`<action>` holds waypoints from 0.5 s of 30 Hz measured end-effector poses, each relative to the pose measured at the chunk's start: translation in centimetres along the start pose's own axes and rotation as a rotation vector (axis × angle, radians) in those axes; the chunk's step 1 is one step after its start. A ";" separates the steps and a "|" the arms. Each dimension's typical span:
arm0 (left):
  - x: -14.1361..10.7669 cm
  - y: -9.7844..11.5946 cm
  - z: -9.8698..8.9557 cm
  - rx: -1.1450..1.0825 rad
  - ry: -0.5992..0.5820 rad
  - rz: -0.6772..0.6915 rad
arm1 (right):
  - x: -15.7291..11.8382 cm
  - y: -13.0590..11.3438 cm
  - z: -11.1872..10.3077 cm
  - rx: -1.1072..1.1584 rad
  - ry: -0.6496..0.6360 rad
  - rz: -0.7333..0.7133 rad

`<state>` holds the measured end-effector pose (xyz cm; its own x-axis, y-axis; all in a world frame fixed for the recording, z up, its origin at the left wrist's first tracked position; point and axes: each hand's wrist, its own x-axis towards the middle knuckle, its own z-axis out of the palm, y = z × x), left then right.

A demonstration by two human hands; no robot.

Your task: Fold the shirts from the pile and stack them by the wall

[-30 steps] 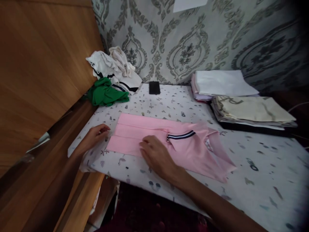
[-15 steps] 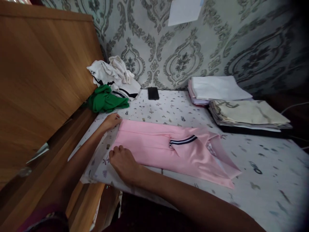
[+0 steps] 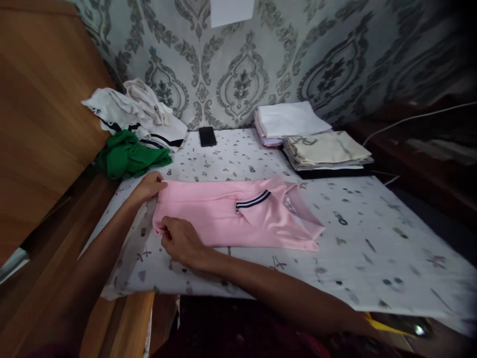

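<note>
A pink shirt (image 3: 208, 211) with a navy-and-white striped band lies folded lengthwise on the patterned white cloth, its collar end to the right. My left hand (image 3: 149, 186) pinches the far corner of its left end. At the near corner of that same end, my right hand (image 3: 181, 240) has its fingers closed on the pink fabric, and the edge there lifts slightly. A small red spot shows beside the right fingertips.
White clothes (image 3: 149, 112) and a green cloth (image 3: 128, 154) are heaped at the back left by a wooden panel (image 3: 44, 99). A black phone (image 3: 207, 136) lies near the wall. Folded stacks, one white-topped (image 3: 290, 119), one cream-topped (image 3: 328, 149), stand at the back right.
The view has shifted to the right. My right hand's fingers now hold the near corner of the shirt's left end, which has risen a little. My left hand stays at the far corner.
</note>
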<state>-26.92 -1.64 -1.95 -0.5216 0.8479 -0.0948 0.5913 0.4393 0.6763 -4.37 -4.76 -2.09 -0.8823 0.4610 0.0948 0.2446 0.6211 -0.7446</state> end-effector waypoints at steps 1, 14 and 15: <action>-0.3 0.5 -0.1 -0.029 0.004 -0.002 | -0.3 0.4 -0.1 0.124 0.051 0.031; -0.2 12.7 5.3 -0.413 -0.375 0.088 | -9.4 6.0 -6.2 1.265 0.365 0.424; 0.1 13.4 6.5 -0.410 -0.412 0.072 | -10.0 6.3 -6.5 1.289 0.381 0.453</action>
<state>-15.06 6.27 2.36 -0.1582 0.9529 -0.2586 0.2872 0.2950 0.9113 8.59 -1.38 -3.43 -0.6163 0.7298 -0.2958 -0.2422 -0.5331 -0.8106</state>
